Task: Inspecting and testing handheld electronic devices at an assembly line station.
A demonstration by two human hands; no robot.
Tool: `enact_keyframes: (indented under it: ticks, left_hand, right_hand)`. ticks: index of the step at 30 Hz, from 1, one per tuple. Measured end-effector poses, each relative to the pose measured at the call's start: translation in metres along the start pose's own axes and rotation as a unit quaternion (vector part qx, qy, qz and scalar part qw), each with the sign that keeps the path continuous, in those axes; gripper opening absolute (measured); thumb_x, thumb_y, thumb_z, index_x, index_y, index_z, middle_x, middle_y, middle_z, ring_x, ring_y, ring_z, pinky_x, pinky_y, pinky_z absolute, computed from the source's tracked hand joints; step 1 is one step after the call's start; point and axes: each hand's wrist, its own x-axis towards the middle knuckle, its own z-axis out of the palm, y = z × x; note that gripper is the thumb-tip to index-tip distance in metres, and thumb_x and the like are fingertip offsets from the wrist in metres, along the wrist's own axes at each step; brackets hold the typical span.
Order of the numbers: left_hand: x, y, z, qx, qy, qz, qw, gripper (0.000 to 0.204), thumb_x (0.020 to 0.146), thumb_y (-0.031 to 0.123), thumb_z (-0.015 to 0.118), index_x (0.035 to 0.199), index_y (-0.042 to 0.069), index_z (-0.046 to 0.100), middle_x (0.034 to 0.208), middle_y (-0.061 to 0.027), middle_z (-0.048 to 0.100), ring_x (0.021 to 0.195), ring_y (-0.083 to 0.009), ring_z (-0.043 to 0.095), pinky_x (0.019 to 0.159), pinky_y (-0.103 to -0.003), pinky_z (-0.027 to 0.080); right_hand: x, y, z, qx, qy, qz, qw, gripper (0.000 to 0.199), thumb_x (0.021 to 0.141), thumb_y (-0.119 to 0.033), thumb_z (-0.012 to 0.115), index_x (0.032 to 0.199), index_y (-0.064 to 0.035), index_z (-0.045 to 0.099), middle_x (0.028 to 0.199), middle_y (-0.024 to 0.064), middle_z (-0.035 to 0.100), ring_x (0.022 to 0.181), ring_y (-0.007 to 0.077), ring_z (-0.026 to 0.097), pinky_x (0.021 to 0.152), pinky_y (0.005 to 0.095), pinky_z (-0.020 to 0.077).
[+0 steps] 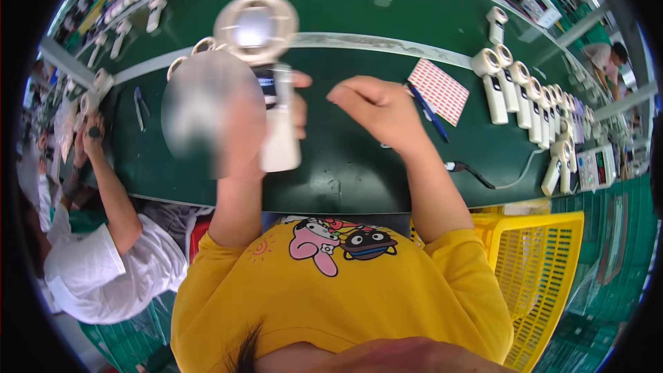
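My left hand (243, 144) is closed around a white handheld fan (280, 141), held upright over the green bench. The fan has a round ring-shaped head at its top and a small dark display on its handle. A pale blurred oval (197, 107) covers much of this hand, but its fingertips show past the handle's right side. To the right, my right hand (382, 107) hovers with its fingers curled together, pointing toward the fan. No object shows in it. Right beside it lie a blue pen (429, 116) and a sheet of red-and-white stickers (442, 90).
Several white fans (495, 100) stand in rows at the right, near a small meter (596, 168). A black-tipped cable (473, 171) lies on the bench. Tweezers (141, 109) rest at left. A yellow crate (539, 255) stands at my right; a co-worker (114, 255) sits at left.
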Motion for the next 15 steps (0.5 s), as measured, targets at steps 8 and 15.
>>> enact_keyframes:
  ticks: [8,15]
  left_hand:
    - [-0.057,0.108,-0.014,-0.027,-0.031,0.342,0.939,0.062,0.081,0.038,0.045,0.123,-0.004,0.029,0.105,-0.0174,0.043,0.088,-0.024,0.046,0.091,-0.043,0.032]
    - [-0.049,0.12,0.044,0.266,-0.216,0.348,0.873,0.057,0.076,0.039,0.048,0.112,-0.004,0.033,0.092,-0.0141,0.04,0.076,-0.021,0.039,0.093,-0.044,0.029]
  right_hand:
    - [0.017,0.022,0.013,-0.08,-0.014,0.022,0.996,0.019,0.083,-0.019,0.055,0.084,-0.002,0.062,0.071,0.0007,0.059,0.059,0.0105,0.049,0.056,0.0219,0.0398]
    - [0.011,0.041,0.023,-0.111,-0.131,-0.032,0.985,0.025,0.085,-0.023,0.048,0.084,-0.0013,0.06,0.075,0.006,0.061,0.065,0.0197,0.054,0.062,0.0281,0.0431]
